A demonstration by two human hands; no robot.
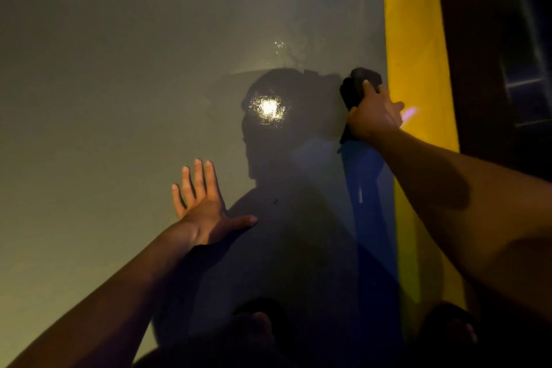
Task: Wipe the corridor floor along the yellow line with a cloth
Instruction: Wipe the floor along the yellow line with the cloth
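Up ahead, the right hand point(375, 116) has its fingers curled over a dark cloth point(357, 89), gripping it and pressing it down onto the grey floor point(119, 69). One fingertip shows on top of the cloth; the other fingers are folded under the knuckles and cannot be made out singly. The cloth is bunched, sticking out beyond the fingers on the far side and trailing back under the heel of the hand toward the wrist. Just beside the thumb side of this hand, to its right, runs the yellow line point(415, 39), a broad painted band stretching away from the person; the cloth's edge lies close against it, though whether it overlaps the paint cannot be told.

The left hand point(203, 206) lies flat on the floor with its fingers straight and spread and the thumb splayed out toward the right, holding nothing, the palm bearing down. It sits well apart from the cloth, nearer the body.

Between the two hands, beyond the left fingertips, a bright reflected light spot point(268, 107) glares off the floor inside the person's head shadow point(268, 143). Farther out past the spot, wet streaks point(283, 51) glint on the surface. Right of the yellow band stands a dark wall or door edge point(493, 69). Nearest the camera, low in the view, dark sandalled feet point(260, 329) show dimly.
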